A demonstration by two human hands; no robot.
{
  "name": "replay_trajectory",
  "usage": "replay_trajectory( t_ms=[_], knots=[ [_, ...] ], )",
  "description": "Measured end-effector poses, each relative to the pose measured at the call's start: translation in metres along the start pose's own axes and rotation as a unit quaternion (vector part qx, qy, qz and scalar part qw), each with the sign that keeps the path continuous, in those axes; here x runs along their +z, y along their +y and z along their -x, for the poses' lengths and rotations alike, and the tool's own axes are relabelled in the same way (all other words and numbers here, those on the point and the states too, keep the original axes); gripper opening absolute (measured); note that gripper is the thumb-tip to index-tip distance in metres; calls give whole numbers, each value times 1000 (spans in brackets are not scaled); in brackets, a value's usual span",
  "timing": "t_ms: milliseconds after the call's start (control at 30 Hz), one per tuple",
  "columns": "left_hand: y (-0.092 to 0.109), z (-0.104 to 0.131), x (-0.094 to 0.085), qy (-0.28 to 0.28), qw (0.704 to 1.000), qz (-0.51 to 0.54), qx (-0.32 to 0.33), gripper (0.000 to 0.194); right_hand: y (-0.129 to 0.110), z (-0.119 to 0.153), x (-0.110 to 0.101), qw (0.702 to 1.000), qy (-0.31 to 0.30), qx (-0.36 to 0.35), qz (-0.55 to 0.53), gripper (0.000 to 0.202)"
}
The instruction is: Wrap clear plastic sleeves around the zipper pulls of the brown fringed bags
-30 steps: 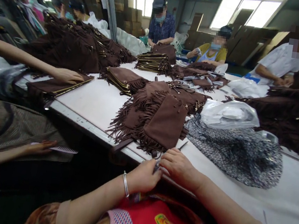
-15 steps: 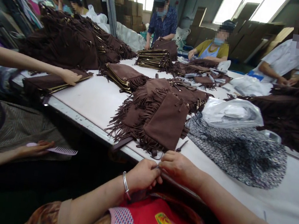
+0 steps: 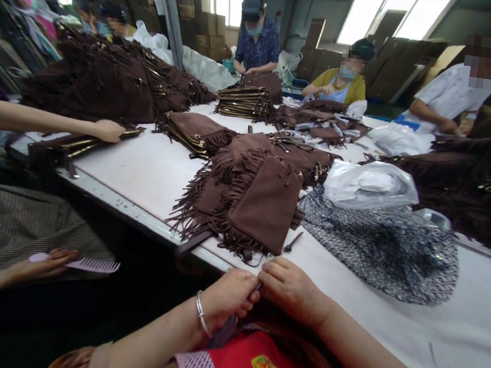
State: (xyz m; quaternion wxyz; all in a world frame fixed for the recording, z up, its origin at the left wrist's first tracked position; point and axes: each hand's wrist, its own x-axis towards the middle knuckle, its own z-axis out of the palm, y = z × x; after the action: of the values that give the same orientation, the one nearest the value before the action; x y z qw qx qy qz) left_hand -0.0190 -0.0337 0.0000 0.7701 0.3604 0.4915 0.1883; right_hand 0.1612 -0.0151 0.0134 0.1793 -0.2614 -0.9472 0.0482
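At the table's near edge, my left hand [image 3: 233, 295], with a silver bangle on the wrist, is closed with its fingers pressed together. Touching it, my right hand [image 3: 289, 281] is pinched. Between and below them shows a small piece of dark strap [image 3: 225, 331]; what the right fingertips grip is too small to make out. Just beyond my hands lies a brown fringed pouch [image 3: 266, 204] on a heap of similar ones. A short dark tassel cord [image 3: 293, 241] rests on the white table [image 3: 141, 178] close to my right hand.
A patterned grey cloth [image 3: 383, 246] with a clear plastic bag [image 3: 371, 184] lies to the right. At left, a person's hand [image 3: 109, 131] rests on pouches and another holds a pink comb [image 3: 92, 264]. Brown heaps [image 3: 105, 79] stand farther back, with several people around the table.
The view has shifted slightly. My hands stay together at the table edge, with more of the dark strap showing below my left hand. The neighbour's hand at left has moved slightly on the pouches.
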Motion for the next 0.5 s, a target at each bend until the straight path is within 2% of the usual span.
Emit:
replay_trajectory(
  t_ms=[100, 167, 233, 267, 300, 333, 367, 433, 467, 500],
  knots=[
    [-2, 0, 3, 57, 989, -118, 72, 35, -2, 23, -20, 998, 49, 50, 3, 21],
    [-2, 0, 3, 83, 976, -169, 110, 34, 2, 49, -40, 985, 120, 121, 14, 28],
    [-1, 0, 4, 94, 968, -197, 126, 33, 15, 82, -66, 951, 216, 217, 41, 28],
    [0, 0, 5, 97, 965, -206, 131, 33, 25, 100, -80, 922, 269, 270, 64, 26],
    [0, 0, 6, 99, 963, -213, 134, 33, 36, 119, -94, 884, 318, 330, 88, 24],
    [0, -1, 7, 101, 961, -218, 137, 33, 48, 137, -109, 834, 363, 400, 108, 23],
    [-1, -2, 7, 102, 960, -219, 141, 35, 61, 155, -123, 773, 402, 476, 118, 25],
    [-4, -8, 7, 102, 960, -219, 144, 40, 87, 188, -149, 629, 452, 628, 74, 33],
    [-6, -12, 7, 95, 961, -219, 140, 44, 98, 202, -158, 567, 465, 680, 26, 36],
    [-7, -16, 6, 92, 961, -223, 135, 49, 109, 214, -165, 518, 462, 719, -31, 38]
  ],
)
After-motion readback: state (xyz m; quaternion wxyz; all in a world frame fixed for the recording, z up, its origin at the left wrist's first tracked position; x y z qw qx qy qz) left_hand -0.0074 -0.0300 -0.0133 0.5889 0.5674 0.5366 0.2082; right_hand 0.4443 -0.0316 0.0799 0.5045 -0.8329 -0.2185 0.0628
